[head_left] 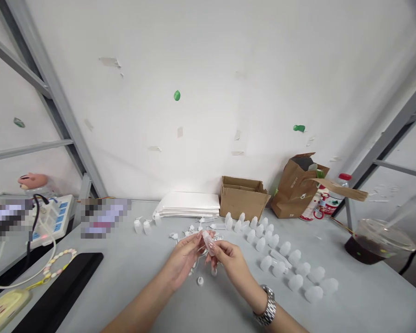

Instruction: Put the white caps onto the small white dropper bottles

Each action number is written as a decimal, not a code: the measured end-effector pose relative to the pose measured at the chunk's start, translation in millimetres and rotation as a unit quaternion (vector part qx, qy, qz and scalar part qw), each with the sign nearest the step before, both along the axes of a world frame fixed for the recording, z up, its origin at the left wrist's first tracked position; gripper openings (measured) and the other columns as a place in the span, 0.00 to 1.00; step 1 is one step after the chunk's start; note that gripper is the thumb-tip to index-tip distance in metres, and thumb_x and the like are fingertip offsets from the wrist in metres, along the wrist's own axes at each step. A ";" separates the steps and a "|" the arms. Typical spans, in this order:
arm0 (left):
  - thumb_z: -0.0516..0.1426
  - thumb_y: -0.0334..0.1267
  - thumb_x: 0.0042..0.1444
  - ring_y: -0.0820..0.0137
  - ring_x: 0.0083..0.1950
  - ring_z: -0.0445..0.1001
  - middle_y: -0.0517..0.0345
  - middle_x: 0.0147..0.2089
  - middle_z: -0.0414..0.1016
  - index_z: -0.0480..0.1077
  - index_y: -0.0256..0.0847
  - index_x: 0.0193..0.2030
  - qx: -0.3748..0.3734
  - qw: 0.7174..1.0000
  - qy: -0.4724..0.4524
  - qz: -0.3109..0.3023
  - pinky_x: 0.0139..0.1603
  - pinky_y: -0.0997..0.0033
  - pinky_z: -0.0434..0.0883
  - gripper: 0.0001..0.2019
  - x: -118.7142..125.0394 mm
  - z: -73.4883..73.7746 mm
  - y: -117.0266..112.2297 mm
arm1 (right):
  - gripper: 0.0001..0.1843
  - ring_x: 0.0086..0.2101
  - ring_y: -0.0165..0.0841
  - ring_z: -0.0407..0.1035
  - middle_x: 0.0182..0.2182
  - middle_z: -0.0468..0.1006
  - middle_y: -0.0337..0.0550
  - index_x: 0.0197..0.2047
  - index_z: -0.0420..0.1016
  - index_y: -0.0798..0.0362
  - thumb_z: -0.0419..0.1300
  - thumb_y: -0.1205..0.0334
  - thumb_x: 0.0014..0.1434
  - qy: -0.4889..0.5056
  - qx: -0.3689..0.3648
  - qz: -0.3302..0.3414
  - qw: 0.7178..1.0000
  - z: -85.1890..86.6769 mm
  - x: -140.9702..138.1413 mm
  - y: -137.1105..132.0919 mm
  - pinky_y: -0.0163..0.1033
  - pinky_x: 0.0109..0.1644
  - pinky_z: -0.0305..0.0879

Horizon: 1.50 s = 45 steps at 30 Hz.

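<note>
My left hand [183, 259] and my right hand [230, 261] meet over the table, their fingertips pinching a small translucent plastic dropper bottle [208, 243] between them. Beneath and behind the hands lies a loose heap of small white plastic caps and nozzles [194, 235], partly hidden by my fingers. One white cap [200, 280] stands apart just below them. To the right, several frosted plastic bottles [280, 261] lie in rough rows. A metal link watch [267, 306] circles my right wrist.
The grey table [131, 286] holds a stack of white sheets [189, 204], a cardboard box [244, 196], a brown paper bag [296, 187] and a lidded plastic cup of dark drink [377, 240]. A power strip [52, 219] and black pad [60, 291] lie left.
</note>
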<state>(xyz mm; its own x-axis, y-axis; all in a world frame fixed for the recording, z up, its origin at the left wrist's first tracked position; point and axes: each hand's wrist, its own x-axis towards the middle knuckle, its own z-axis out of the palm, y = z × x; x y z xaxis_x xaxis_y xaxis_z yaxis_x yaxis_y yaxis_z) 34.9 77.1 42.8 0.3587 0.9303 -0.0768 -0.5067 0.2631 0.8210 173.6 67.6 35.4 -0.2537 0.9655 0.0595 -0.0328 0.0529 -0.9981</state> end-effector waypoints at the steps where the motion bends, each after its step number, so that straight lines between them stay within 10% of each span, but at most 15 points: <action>1: 0.56 0.45 0.51 0.69 0.32 0.70 0.50 0.39 0.75 0.74 0.36 0.39 0.005 1.000 0.002 -0.006 0.37 0.68 0.64 0.15 -0.3 1.0 -0.3 | 0.23 0.18 0.26 0.62 0.20 0.72 0.39 0.25 0.69 0.56 0.54 0.43 0.51 0.024 -0.012 0.019 0.999 0.9 0.1 0.5 0.33 0.24 0.60; 9: 0.59 0.44 0.47 0.70 0.30 0.69 0.50 0.40 0.75 0.74 0.37 0.38 -0.008 0.999 0.043 0.009 0.26 0.73 0.63 0.15 -1.2 0.3 -0.7 | 0.25 0.19 0.27 0.63 0.18 0.71 0.39 0.26 0.69 0.56 0.53 0.39 0.50 0.067 -0.057 0.101 0.991 -2.7 -1.3 -0.4 0.33 0.26 0.57; 22: 0.59 0.42 0.48 0.61 0.48 0.69 0.48 0.44 0.76 0.76 0.36 0.37 0.025 0.999 0.033 -0.011 0.50 0.66 0.63 0.13 -1.5 2.6 -2.9 | 0.16 0.16 0.22 0.54 0.14 0.65 0.34 0.27 0.71 0.58 0.62 0.51 0.48 0.295 -0.222 0.216 0.904 -1.0 -0.3 -6.5 0.32 0.24 0.56; 30: 0.61 0.42 0.44 0.61 0.45 0.70 0.48 0.42 0.77 0.76 0.36 0.33 0.016 0.990 0.087 0.112 0.44 0.67 0.65 0.12 -1.1 -0.6 4.7 | 0.16 0.25 0.28 0.66 0.25 0.76 0.42 0.30 0.76 0.57 0.65 0.52 0.45 0.112 -0.069 0.034 0.991 1.8 -1.6 -1.5 0.33 0.33 0.60; 45: 0.58 0.45 0.47 0.58 0.52 0.68 0.50 0.46 0.76 0.75 0.39 0.41 0.076 0.979 0.176 0.074 0.53 0.63 0.61 0.16 -4.6 1.3 3.2 | 0.20 0.22 0.28 0.61 0.19 0.69 0.38 0.24 0.72 0.57 0.57 0.47 0.51 0.002 0.020 -0.023 1.000 -3.0 -1.7 -3.8 0.33 0.28 0.56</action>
<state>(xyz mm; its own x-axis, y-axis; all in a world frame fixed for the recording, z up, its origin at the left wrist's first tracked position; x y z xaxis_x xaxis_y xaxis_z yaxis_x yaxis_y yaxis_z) 30.4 80.3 44.1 0.1950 0.9804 -0.0281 -0.2092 0.0695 0.9754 171.9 63.8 32.4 -0.2081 0.9731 0.0993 -0.0342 0.0942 -0.9950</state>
